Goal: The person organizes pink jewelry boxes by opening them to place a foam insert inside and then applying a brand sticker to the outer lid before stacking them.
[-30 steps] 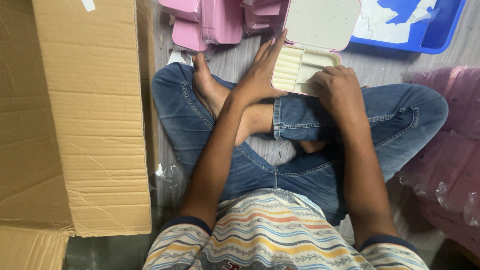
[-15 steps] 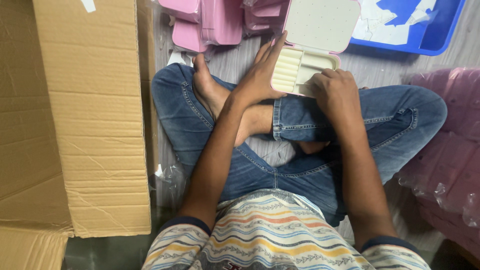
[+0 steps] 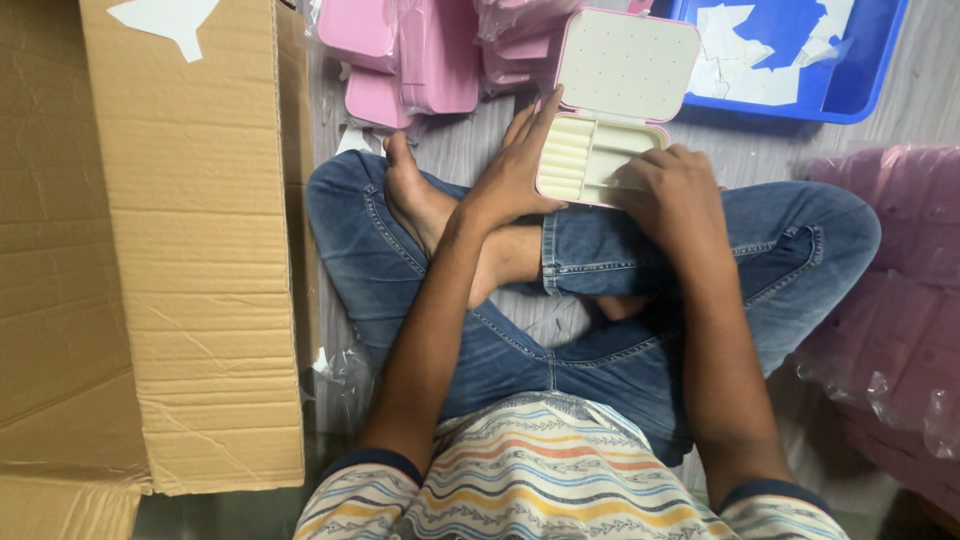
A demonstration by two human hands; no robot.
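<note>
Two bare hands are on one small pink plastic case with a hinged lid point(image 3: 612, 110), which sits open on the person's crossed legs in blue jeans point(image 3: 800, 240). The left hand point(image 3: 515, 170) lies flat along the case's left side, its fingers point(image 3: 535, 115) straight and close together, touching the edge. The right hand point(image 3: 675, 195) rests on the lower right part of the tray, fingers curled down onto it; whether they pinch anything I cannot tell.

The case looks light and stiff, with smooth sides that may be a bit slippery. The lid stands up on its hinge and could flop, so the safest place to hold looks like the two long sides of the bottom half.

Inside the bottom half are cream padded rolls point(image 3: 565, 160) on the left and open cream slots beside them. The lid's inside is cream with rows of tiny dots.

More pink cases in clear wrap point(image 3: 400, 50) lie on the floor ahead. A blue plastic tray point(image 3: 860, 85) holds white scraps of paper point(image 3: 745, 65). A big brown cardboard box point(image 3: 190, 250) stands at the left, and pink things in clear plastic bags point(image 3: 890, 300) are piled at the right.
</note>
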